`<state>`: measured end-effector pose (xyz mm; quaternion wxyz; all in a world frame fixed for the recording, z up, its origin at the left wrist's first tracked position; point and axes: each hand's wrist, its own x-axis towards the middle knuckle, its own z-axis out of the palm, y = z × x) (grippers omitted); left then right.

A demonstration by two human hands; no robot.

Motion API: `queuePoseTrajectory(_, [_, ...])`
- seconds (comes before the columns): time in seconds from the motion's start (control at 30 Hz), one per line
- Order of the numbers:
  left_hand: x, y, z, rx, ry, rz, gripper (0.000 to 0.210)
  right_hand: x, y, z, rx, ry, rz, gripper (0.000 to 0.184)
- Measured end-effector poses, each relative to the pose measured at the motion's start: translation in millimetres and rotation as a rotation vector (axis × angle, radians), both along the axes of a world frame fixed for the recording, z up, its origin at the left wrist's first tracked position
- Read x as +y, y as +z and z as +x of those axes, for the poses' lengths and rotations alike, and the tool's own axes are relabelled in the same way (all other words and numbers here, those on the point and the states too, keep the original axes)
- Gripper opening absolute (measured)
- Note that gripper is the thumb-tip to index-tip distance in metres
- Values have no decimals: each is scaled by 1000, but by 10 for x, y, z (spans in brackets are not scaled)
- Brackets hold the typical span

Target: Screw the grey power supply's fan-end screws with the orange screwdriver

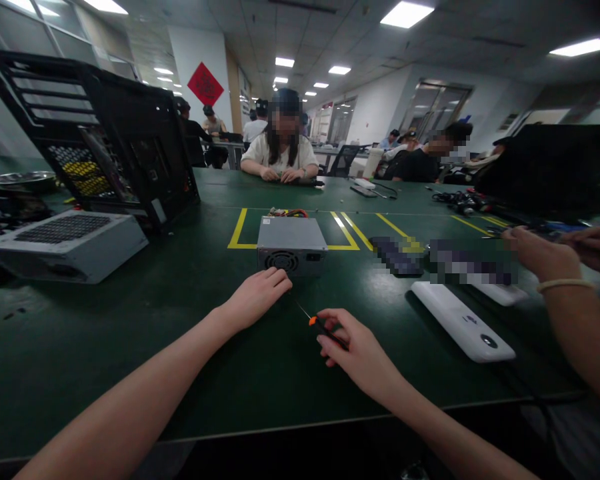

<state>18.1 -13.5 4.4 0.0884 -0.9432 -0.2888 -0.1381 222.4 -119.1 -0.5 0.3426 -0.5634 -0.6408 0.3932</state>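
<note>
A grey computer power supply (293, 233) sits on the green table in front of me, its fan grille and power socket facing me and a bundle of coloured wires behind it. My left hand (263, 297) is at its front lower edge, fingers bent and pressed together; whatever they hold is hidden. Between the fingers of my right hand (353, 343) is a screwdriver (330, 333) with a black and orange handle. Its thin shaft points up and left, the tip close to my left fingertips.
An open black computer case (125, 140) and another power supply (65, 243) stand at left. White power banks (463, 323) and a blurred phone (397, 255) lie at right. A co-worker's hands (545, 257) work at the right edge; another person (283, 147) sits opposite.
</note>
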Motion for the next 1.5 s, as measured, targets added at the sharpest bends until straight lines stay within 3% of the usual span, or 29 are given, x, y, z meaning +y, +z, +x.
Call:
queuePoseTrajectory(0.1, [-7, -35, 18, -170, 21, -42, 25, 3, 49, -68, 314, -48, -229, 27])
queuePoseTrajectory(0.2, [1, -72, 31, -387, 108, -86, 33, -7, 113, -103, 556, -203, -271, 27])
queuePoseTrajectory(0.3, [25, -109, 28, -395, 171, -176, 31, -2, 148, -93, 738, -355, -270, 25])
queuePoseTrajectory(0.43, [56, -157, 14, -335, 171, -310, 31, 32, 152, -66, 859, -449, -249, 24])
queuePoseTrajectory(0.87, [23, -133, 31, -287, 149, -344, 32, 124, 111, -78, 922, -487, -226, 27])
queuePoseTrajectory(1.1, [15, -124, 30, -287, 147, -367, 32, 139, 98, -55, 854, -495, -228, 28])
queuePoseTrajectory(1.5, [19, -128, 27, -317, 125, -353, 31, 140, 228, 52, 710, -468, -24, 31])
